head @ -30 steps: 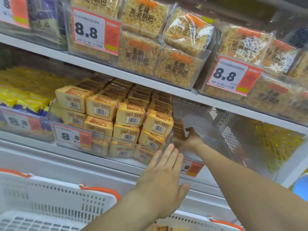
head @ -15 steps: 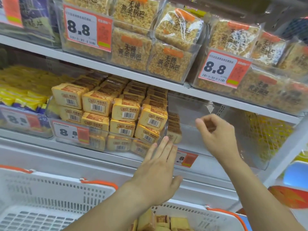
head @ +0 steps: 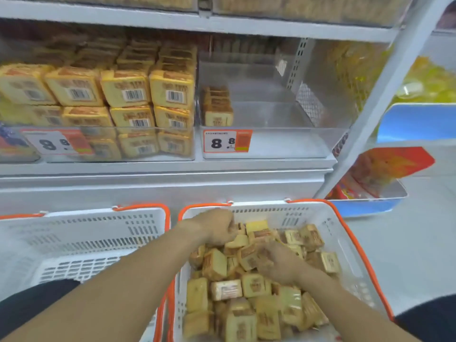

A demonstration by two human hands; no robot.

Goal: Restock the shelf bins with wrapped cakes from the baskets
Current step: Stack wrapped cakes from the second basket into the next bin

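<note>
Both hands down in the right-hand white slotted plastic basket with orange rim (head: 328,218), which is heaped with small yellow-brown wrapped cakes (head: 225,290). Left hand (head: 217,227) at the basket's far left corner, fingers curled into the pile; cannot tell if they grip a cake. Right hand (head: 277,264) mid-basket, fingers curled around a wrapped cake (head: 248,257). Left white basket (head: 81,233) just beside it, no cakes visible inside. On the shelf above, the left clear plastic bin (head: 118,144) is stacked full of cakes; the right clear bin (head: 283,141) holds one short row (head: 217,107) along its left wall. Price tag "8.8" (head: 227,141) on its front left corner. Frame blurred.
</note>
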